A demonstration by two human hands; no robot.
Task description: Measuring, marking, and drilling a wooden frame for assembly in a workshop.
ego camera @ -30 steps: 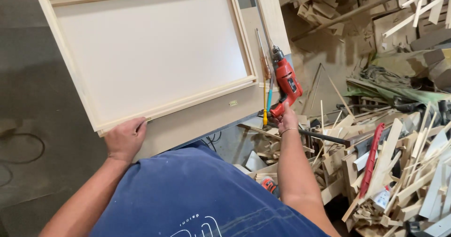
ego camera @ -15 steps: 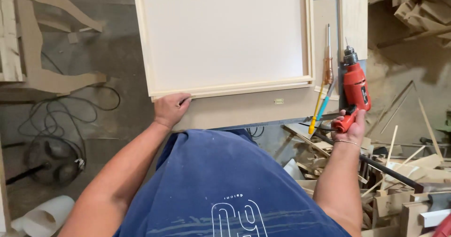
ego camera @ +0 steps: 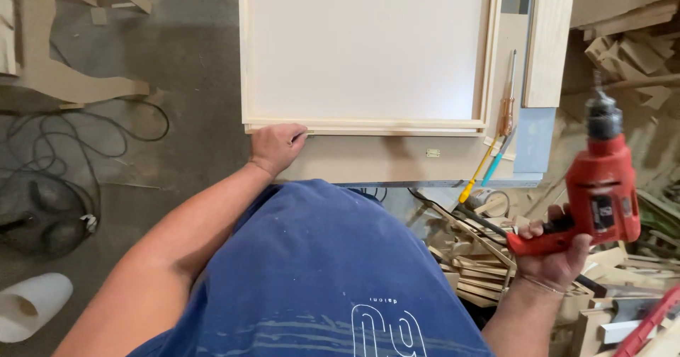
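A white panel in a pale wooden frame [ego camera: 365, 52] lies on a workbench [ego camera: 368, 160]. My left hand [ego camera: 278, 146] rests on the near left corner of the frame, fingers curled over its edge. My right hand [ego camera: 554, 249] grips the handle of a red electric drill [ego camera: 602, 180], held off the bench to the right with its chuck pointing away from me. A wooden-handled screwdriver [ego camera: 507, 102] and yellow and blue tools [ego camera: 487, 163] lie on the bench to the right of the frame.
A wooden plank [ego camera: 548, 38] lies along the bench's right side. Piles of wood offcuts [ego camera: 482, 258] fill the floor at right. Black cables [ego camera: 71, 159] and curved wooden cutouts [ego camera: 64, 81] lie on the floor at left, with a white container [ego camera: 32, 306] at lower left.
The view has swung so the framed panel now sits square ahead. My right hand has carried the drill away from the bench's edge, out to the right. My left hand stays on the frame's near edge.
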